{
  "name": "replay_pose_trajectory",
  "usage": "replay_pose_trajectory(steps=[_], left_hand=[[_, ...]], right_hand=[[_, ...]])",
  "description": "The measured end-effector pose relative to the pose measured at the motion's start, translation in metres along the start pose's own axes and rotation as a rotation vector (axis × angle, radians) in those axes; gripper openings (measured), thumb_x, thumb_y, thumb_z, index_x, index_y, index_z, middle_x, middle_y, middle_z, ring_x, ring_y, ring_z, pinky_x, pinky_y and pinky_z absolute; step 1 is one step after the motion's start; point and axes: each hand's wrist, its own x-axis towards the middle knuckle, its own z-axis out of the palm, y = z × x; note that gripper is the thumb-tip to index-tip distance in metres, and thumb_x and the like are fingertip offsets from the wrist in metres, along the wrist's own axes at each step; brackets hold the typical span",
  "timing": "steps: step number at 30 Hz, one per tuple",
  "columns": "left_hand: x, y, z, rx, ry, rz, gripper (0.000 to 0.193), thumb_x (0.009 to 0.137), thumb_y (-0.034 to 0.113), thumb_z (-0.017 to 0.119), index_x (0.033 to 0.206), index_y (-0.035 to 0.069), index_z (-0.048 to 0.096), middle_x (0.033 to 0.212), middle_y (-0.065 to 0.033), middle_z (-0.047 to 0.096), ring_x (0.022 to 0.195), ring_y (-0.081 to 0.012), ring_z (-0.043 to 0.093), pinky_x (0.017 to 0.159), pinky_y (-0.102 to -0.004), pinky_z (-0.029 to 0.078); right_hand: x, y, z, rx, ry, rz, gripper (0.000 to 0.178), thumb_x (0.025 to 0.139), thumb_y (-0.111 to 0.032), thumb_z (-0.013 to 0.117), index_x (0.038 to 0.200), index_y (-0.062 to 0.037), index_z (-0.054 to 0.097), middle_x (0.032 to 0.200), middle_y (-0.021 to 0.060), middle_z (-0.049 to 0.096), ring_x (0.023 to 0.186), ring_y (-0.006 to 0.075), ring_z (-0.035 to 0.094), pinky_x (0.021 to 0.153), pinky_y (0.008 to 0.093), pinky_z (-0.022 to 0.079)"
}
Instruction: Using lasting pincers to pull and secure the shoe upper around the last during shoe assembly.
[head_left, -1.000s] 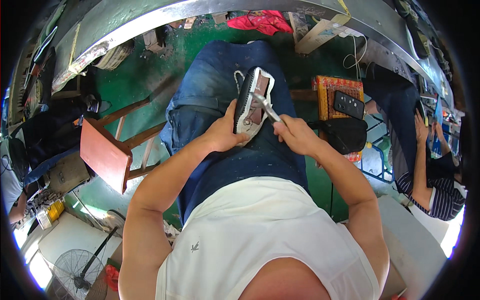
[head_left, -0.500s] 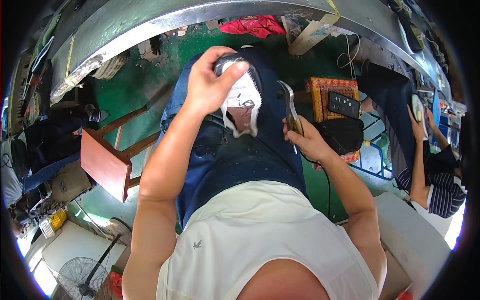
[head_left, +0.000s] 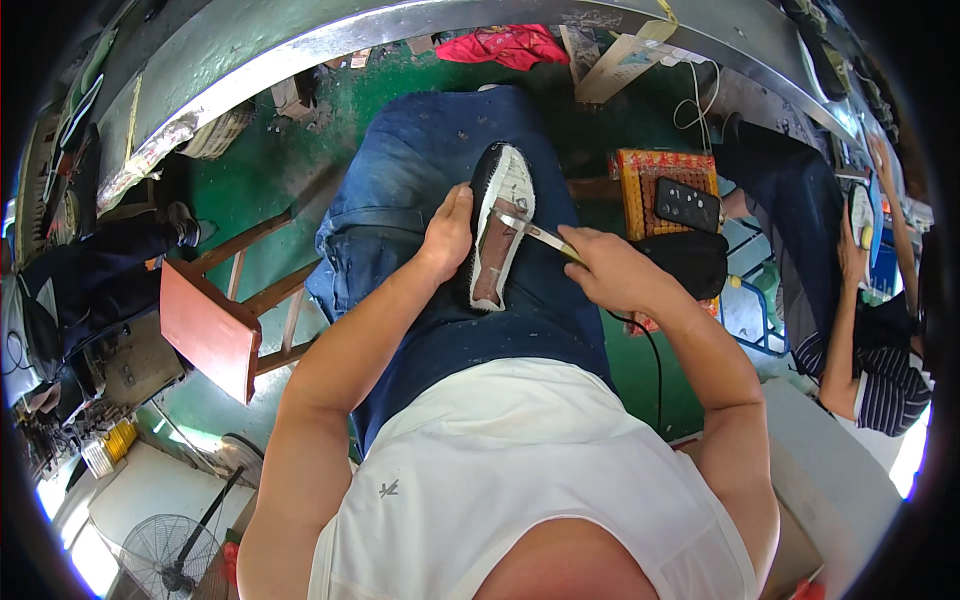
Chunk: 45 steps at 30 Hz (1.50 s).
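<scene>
We list: shoe [head_left: 493, 255], underside up, on our blue jeans [head_left: 385, 190] | our left hand [head_left: 449, 232] at its left side, grip extent we cannot tell | our right hand [head_left: 608, 266], curled round a hammer [head_left: 541, 234], head at the underside | rightward: black pouch [head_left: 685, 265], phone [head_left: 687, 207] on orange mat [head_left: 637, 190] | leftward: reddish stool [head_left: 210, 325].

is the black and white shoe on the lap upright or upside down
Upside down: the black and white shoe has its brown and white underside facing up toward the camera.

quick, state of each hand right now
Left hand: against the left side of the shoe; whether it grips cannot be told.
Right hand: closed, holding a hammer-like tool.
</scene>
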Motion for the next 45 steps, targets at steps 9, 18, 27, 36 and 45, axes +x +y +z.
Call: replay_pose_trajectory(steps=[9, 18, 27, 36, 45], left_hand=[[-0.007, -0.004, -0.003, 0.053, 0.059, -0.046, 0.053, 0.111, 0.041, 0.028, 0.143, 0.004, 0.049, 0.135, -0.0181, 0.059, 0.127, -0.0276, 0.053, 0.109, -0.0356, 0.039], [-0.009, -0.007, -0.002, -0.020, 0.056, -0.105, 0.056, 0.111, 0.044, 0.027, 0.145, 0.005, 0.047, 0.138, -0.0182, 0.057, 0.130, -0.0283, 0.051, 0.110, -0.0352, 0.038], [-0.004, -0.021, -0.007, 0.034, 0.025, -0.049, 0.058, 0.110, 0.045, 0.026, 0.146, 0.004, 0.045, 0.139, -0.0193, 0.055, 0.130, -0.0300, 0.051, 0.111, -0.0360, 0.038], [-0.012, -0.026, -0.002, 0.165, 0.111, 0.079, 0.057, 0.110, 0.045, 0.027, 0.145, 0.002, 0.043, 0.130, -0.0265, 0.059, 0.127, -0.0379, 0.054, 0.109, -0.0395, 0.040], [-0.033, 0.010, -0.011, -0.279, 0.012, -0.055, 0.076, 0.105, 0.053, 0.045, 0.155, 0.000, 0.026, 0.149, -0.0194, 0.045, 0.140, -0.0285, 0.041, 0.116, -0.0361, 0.033]], right_hand=[[0.023, -0.014, -0.002, 0.018, -0.205, 0.070, 0.033, 0.089, -0.009, 0.062, 0.117, 0.0074, 0.059, 0.105, 0.0201, 0.065, 0.102, 0.0378, 0.064, 0.086, 0.0461, 0.054], [0.047, -0.021, -0.013, 0.151, -0.379, 0.215, 0.018, 0.088, -0.013, 0.066, 0.100, -0.0002, 0.064, 0.102, 0.0195, 0.068, 0.085, 0.0380, 0.067, 0.077, 0.0413, 0.056], [0.038, -0.039, -0.006, 0.118, -0.291, 0.267, 0.018, 0.093, -0.014, 0.062, 0.100, 0.0019, 0.060, 0.097, 0.0275, 0.065, 0.097, 0.0448, 0.064, 0.088, 0.0498, 0.050], [0.090, -0.071, -0.063, -0.154, -0.797, 0.477, 0.033, 0.096, -0.024, 0.062, 0.094, 0.0083, 0.062, 0.091, 0.0269, 0.068, 0.092, 0.0439, 0.066, 0.083, 0.0487, 0.052], [0.062, -0.042, -0.008, 0.020, -0.327, 0.204, 0.035, 0.096, -0.031, 0.061, 0.094, 0.0032, 0.065, 0.089, 0.0265, 0.068, 0.088, 0.0468, 0.065, 0.079, 0.0521, 0.050]])
